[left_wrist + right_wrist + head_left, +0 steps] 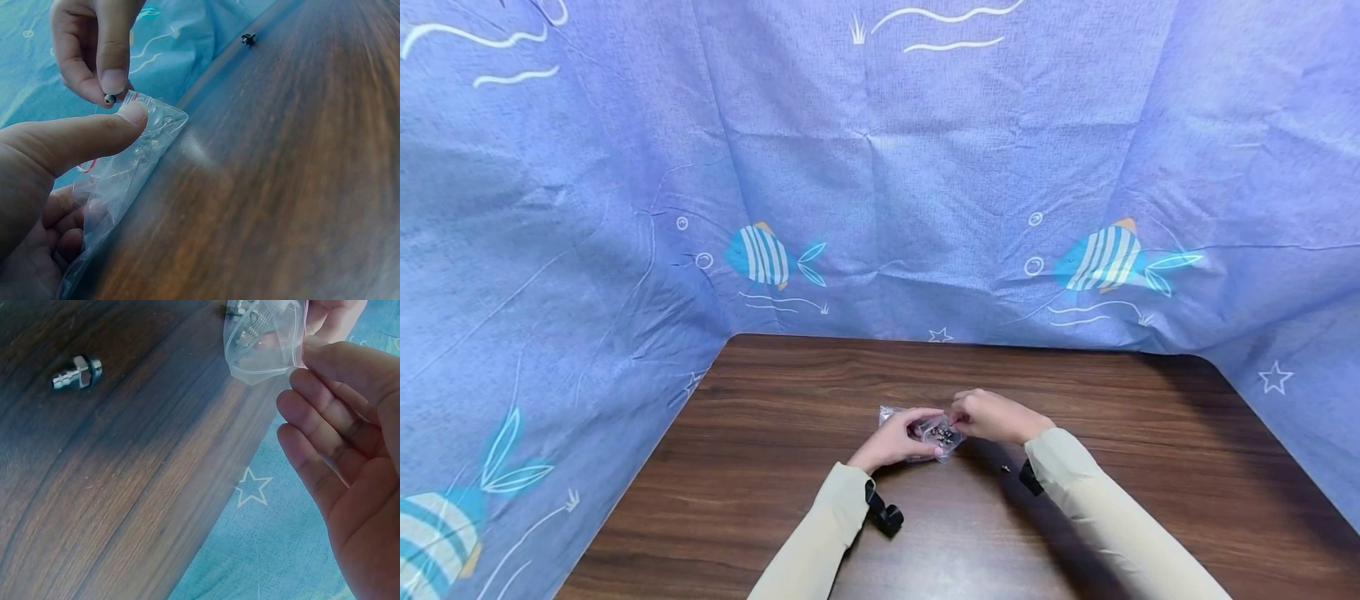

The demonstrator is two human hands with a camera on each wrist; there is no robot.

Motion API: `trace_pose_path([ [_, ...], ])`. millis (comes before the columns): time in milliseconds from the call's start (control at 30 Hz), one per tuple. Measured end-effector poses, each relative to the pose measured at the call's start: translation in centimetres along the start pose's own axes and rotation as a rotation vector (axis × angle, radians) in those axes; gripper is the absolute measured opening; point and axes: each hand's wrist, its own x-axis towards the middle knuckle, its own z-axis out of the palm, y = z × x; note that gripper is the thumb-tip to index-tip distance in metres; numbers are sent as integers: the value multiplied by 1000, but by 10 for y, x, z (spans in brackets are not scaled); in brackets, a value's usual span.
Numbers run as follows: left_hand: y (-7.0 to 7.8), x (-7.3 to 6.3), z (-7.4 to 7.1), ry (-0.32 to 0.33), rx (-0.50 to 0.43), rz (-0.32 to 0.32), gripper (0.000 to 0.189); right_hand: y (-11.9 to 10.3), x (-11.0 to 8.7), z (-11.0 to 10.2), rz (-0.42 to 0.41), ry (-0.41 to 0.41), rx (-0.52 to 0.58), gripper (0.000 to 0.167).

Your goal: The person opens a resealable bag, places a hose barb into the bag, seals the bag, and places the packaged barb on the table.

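Observation:
My left hand [901,438] grips a clear zip bag [125,178], its thumb laid over the bag near the red-striped mouth. Several small metal fittings [943,435] show through the plastic. At the bag's mouth, my right hand [988,415] pinches one small metal fitting [110,99] between thumb and forefinger; most of that piece is hidden by the fingertips. The other fingers of the right hand [356,434] are bent loosely below. On the table, nearer the right wrist, lies a single barbed metal hose fitting [80,372] with a hex collar and a dark ring.
The brown wood-grain table [760,467] reaches back to a blue fish-print cloth [925,192] that hangs behind it and at both sides. Black straps sit on both wrists, and a black wrist camera [889,520] hangs beneath the left one.

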Motion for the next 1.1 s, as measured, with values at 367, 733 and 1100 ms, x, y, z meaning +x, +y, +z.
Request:
trace_pose_path([
  [367, -1, -1, 0, -4, 19, -13, 59, 1, -1, 1, 0, 1, -3, 2],
  [733, 0, -1, 0, -11, 18, -23, 60, 1, -11, -6, 50, -50, 26, 6],
  [1100, 1, -1, 1, 2, 18, -8, 59, 5, -32, -8, 108, -91, 72, 7],
])
